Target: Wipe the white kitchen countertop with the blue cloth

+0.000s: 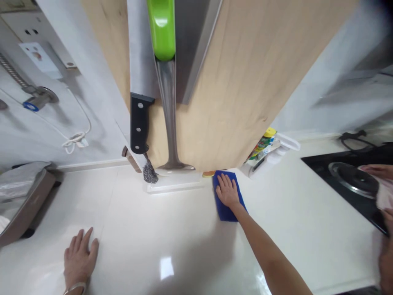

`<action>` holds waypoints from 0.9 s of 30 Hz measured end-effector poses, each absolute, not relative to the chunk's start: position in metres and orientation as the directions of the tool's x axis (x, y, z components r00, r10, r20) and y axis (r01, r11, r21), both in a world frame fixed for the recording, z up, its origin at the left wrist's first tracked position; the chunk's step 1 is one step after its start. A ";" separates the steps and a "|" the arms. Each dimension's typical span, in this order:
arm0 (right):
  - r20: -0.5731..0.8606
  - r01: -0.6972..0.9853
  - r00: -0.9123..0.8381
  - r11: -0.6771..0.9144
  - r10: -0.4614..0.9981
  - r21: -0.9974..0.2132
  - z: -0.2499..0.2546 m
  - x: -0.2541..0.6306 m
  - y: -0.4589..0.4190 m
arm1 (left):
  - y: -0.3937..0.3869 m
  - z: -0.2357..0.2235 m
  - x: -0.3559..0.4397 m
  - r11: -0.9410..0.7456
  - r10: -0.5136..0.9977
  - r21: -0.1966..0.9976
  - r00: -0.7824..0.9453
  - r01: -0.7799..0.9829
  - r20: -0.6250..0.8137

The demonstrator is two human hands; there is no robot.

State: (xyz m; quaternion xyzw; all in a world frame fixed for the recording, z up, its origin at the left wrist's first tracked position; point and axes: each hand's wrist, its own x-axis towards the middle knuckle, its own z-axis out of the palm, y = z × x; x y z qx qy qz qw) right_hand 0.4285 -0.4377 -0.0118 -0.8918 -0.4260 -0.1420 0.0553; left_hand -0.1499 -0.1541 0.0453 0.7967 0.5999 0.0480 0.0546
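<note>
My right hand (227, 190) lies flat on a folded blue cloth (226, 212), fingers slightly apart, pressing it against the white countertop (138, 237). This cloth sits at the lower right corner of a wooden board (233, 82). Over at the lower left, my left hand (80, 256) rests palm down on the counter with its fingers spread and nothing in it. In front of the board hang a black-handled knife (139, 123) and a metal utensil with a green handle (162, 32). Beside the utensil's lower end is a grey steel-wool scrubber (150, 173).
Another person's hand (379, 170) holds a pink cloth (385, 192) at the black cooktop (344, 180) on the right. A white holder (270, 157) with bottles or packets stands behind the board. A brown appliance (29, 205) is at left, below a wall valve (39, 98) and cord.
</note>
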 end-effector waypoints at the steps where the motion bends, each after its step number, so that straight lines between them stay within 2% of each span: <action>1: 0.307 0.770 0.602 -0.638 0.737 0.019 -0.013 0.420 -0.439 | -0.154 0.045 -0.150 -0.267 0.963 0.147 0.269 0.952 0.010; 9: 0.324 0.810 0.551 -0.587 0.769 0.017 -0.011 0.330 -0.456 | -0.156 0.045 -0.153 -0.265 0.964 0.193 0.267 0.945 0.012; 17: 0.303 0.856 0.492 -0.516 0.816 -0.001 -0.013 0.256 -0.518 | -0.162 0.052 -0.148 -0.267 0.963 0.202 0.268 0.942 0.025; 22: 0.290 0.829 0.534 -0.559 0.794 0.002 -0.015 0.260 -0.515 | -0.164 0.053 -0.148 -0.269 0.963 0.199 0.267 0.942 0.040; 27: 0.287 0.804 0.575 -0.595 0.766 -0.025 -0.011 0.304 -0.482 | -0.161 0.050 -0.148 -0.255 0.966 0.192 0.258 0.948 0.014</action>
